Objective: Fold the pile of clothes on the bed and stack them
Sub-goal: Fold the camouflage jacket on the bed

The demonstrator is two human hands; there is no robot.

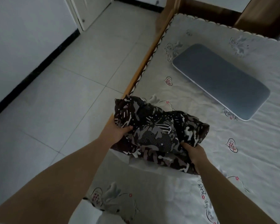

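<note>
Both hands (pixel 118 131) on patterned garment (pixel 157 135)

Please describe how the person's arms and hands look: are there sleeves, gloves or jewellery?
Both forearms are bare as far as the picture shows, with no sleeves in view. The left hand and the right hand wear no gloves. No watch, bracelet or ring is visible.

Dim, bluish indoor view with wide-angle bending.

Light is weak and even, a little brighter on the floor (pixel 68 65) at upper left; soft shadows lie under the patterned cloth (pixel 157 135) and along the bed (pixel 233 159) edge. No glare. Straight lines bow near the edges, the forearms stretch at the bottom corners, and fine detail looks slightly soft throughout.
</note>
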